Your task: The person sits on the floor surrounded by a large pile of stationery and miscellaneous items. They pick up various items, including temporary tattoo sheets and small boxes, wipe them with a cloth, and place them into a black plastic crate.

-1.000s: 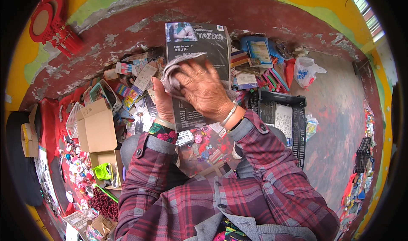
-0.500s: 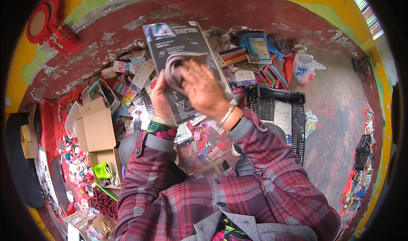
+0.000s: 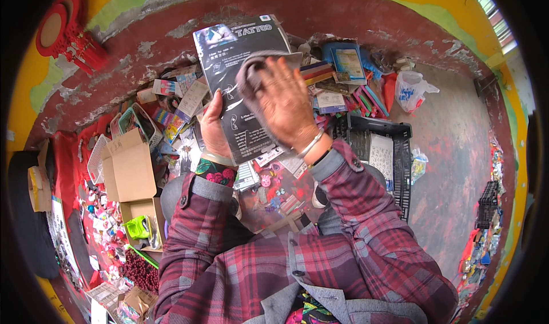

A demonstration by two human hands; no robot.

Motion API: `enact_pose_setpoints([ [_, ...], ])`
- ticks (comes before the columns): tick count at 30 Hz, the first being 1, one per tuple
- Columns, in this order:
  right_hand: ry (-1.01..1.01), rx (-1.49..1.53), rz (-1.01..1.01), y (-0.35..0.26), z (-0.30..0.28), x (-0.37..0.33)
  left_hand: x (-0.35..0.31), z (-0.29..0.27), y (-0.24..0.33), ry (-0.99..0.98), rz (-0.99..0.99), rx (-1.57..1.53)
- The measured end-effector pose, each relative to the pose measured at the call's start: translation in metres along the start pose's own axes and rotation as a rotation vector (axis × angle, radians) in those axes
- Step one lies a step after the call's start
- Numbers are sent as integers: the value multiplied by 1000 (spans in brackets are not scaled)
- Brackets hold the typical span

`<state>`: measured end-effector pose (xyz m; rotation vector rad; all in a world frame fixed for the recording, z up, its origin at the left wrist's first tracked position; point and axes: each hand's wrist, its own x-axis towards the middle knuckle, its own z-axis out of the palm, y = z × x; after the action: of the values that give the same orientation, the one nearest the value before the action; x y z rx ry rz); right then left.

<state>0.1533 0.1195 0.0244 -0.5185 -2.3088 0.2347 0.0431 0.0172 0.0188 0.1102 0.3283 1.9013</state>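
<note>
My left hand [image 3: 214, 130] grips the lower left edge of a flat black temporary tattoo package [image 3: 235, 106], its thumb on the front. The package is held up tilted in front of me, with a small photo at its top and light print and line drawings below. Over its right side, my right hand [image 3: 287, 108] holds a grey-brown cloth [image 3: 250, 78] against the surface. The fingers lie fairly straight over the cloth and are slightly blurred. Part of the package is hidden by that hand and the cloth.
A black plastic crate [image 3: 403, 132] stands to the right, beyond it a white plastic bag [image 3: 412, 89]. On the left is an open cardboard box [image 3: 128, 167] beside plastic baskets [image 3: 147, 126]. Books and packets [image 3: 331, 98] are heaped along the red wall [image 3: 320, 15].
My right hand has slid the cloth up and to the right across the package, uncovering more of its lower print. The package has tilted slightly; my left hand keeps its hold.
</note>
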Motion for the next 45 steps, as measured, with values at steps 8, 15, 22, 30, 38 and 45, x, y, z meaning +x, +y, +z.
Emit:
enact_pose_setpoints([
  [8, 35, 804, 457, 51, 3, 13, -5, -5, 1, 13, -38, 129],
  [15, -85, 1784, 880, 53, -23, 15, 2, -23, 10, 86, 11, 291],
  [22, -21, 1381, 649, 55, -21, 14, 3, -6, 13, -2, -39, 317],
  [30, -215, 1516, 757, 56, -20, 10, 9, -9, 19, 122, 171, 353],
  [38, -363, 1580, 837, 49, -32, 10, 14, -15, 33, 210, 363, 306],
  [45, -340, 1680, 853, 52, -34, 5, 11, -10, 33, 209, 454, 298],
])
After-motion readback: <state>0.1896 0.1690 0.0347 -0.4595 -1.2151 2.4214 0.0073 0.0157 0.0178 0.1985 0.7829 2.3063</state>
